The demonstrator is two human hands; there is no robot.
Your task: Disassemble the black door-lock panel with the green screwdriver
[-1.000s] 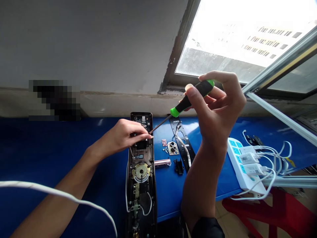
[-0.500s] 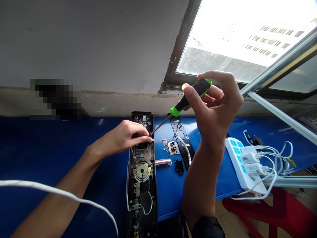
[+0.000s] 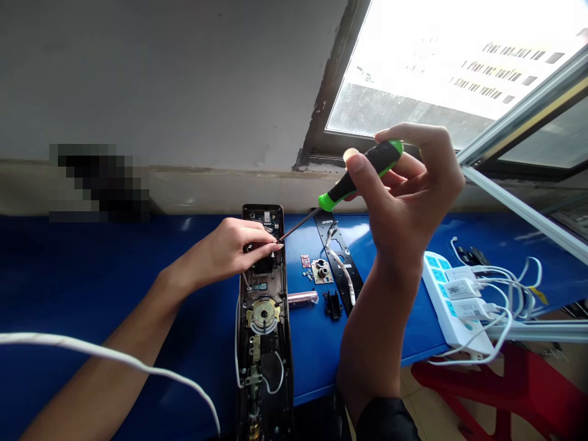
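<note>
My left hand (image 3: 234,248) lies curled over the upper part of an opened electronic door lock panel (image 3: 263,288), and its fingertips hide what they press on. My right hand (image 3: 408,190) holds a black-and-green screwdriver (image 3: 362,174) in a pinch between thumb and fingers. The thin steel shaft slants down, with its tip (image 3: 281,239) at the lock's upper right, close to my left fingertips. Circuitry shows at the top of the panel, and a brass round mechanism and wires sit lower down.
On the blue table (image 3: 312,349) lie a black slotted metal plate (image 3: 337,245), a small red circuit board (image 3: 305,261), a round lock part (image 3: 321,271), a pinkish metal cylinder (image 3: 303,298) and a white power strip (image 3: 441,297). A white cable (image 3: 92,346) crosses the foreground.
The view has tilted and shifted slightly. My right hand and the screwdriver have moved slightly up and right, and my left fingers have crept up the lock.
</note>
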